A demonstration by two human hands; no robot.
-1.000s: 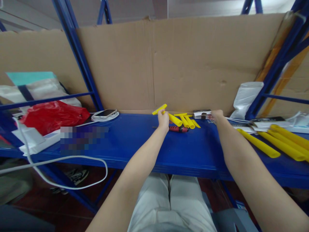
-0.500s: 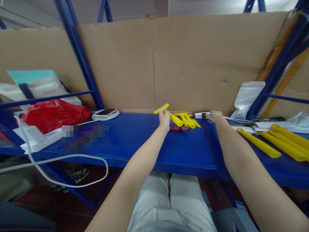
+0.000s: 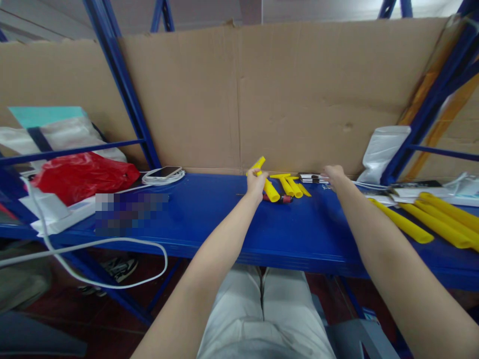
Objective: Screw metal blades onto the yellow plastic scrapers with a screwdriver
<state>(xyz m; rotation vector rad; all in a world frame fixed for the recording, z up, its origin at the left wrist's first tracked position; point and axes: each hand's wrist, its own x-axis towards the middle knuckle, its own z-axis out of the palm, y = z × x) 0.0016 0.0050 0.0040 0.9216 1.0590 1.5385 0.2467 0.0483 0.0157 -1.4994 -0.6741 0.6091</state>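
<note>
"Left hand (image 3: 256, 183) and piece have both turned since half a second ago: the yellow, T-shaped, plastic-looking piece (image 3: 271, 191) now slants more steeply, its round open end pointing further down. The right hand (image 3: 334, 176) has drawn its spread fingers in."

"How is the piece gripped?"

"The left fingers are closed around it near where crossbar and tube-like handle meet. I'd guess that keeps it balanced and leaves both ends free. It is above the blue metal shelf (image 3: 292, 234), and its lower end partly hides a red-and-black screwdriver-like tool (image 3: 287, 199)."

"And the right hand?"

"Well apart from the left, its fingers bent together just beside a black-and-white flat bundle (image 3: 310, 178), near some small silvery bits (image 3: 328, 187). Whether anything is pinched there, I cannot tell; the fingertips are too small to read."

"Why is so much gathered at the back?"

"Probably for reach. More short yellow pieces (image 3: 294, 188) lie between the two hands, by the tall brown cardboard panel (image 3: 239, 99), which likely stops things from slipping off behind."

"Those long yellow tubes (image 3: 436, 226)?"

"They lie side by side on the right, likely set there to keep the middle usable."
</note>
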